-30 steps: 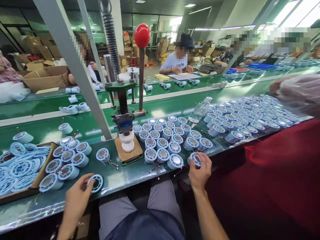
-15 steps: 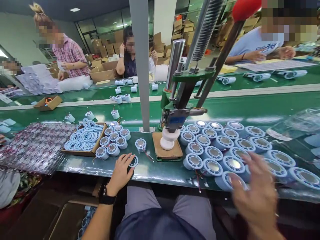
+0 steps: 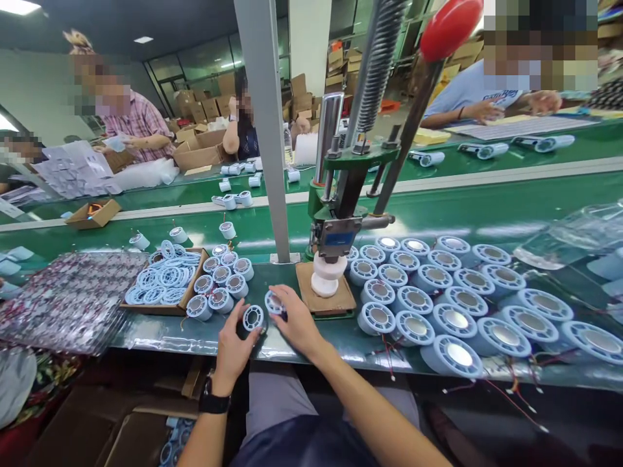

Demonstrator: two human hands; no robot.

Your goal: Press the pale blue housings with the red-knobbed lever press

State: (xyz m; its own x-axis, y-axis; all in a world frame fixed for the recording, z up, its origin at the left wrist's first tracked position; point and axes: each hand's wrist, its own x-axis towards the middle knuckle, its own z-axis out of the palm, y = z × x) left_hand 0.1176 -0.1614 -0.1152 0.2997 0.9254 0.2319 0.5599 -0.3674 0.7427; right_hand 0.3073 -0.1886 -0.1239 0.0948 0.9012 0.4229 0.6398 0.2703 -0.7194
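Note:
My left hand [image 3: 232, 344] pinches a light-blue slotted ring [image 3: 253, 318] by its edge, tilted up just over the front of the bench. Close beside it, my right hand [image 3: 296, 321] has its fingers round a light-blue cylindrical motor-like part [image 3: 273, 302], partly hidden by those fingers. To the right stands a hand press [image 3: 338, 230], its white round pusher [image 3: 328, 266] over a brown pad [image 3: 302, 285]. Left of my hands, a cardboard box [image 3: 187, 295] holds many loose light-blue rings, with several small cylinders [image 3: 220, 299] grouped next to it.
Many capped light-blue cylinders [image 3: 413, 327] fill the bench right of the press, wires hanging over the front edge. Plastic-wrapped trays [image 3: 68, 292] lie at the far left. A grey post [image 3: 265, 130] rises behind my hands. Co-workers [image 3: 141, 126] work across the green conveyor line [image 3: 462, 188].
My right hand has come from above the capped cylinders on the right over to the single cylinder in the middle and grasped it. My left hand has lifted and tilted the ring.

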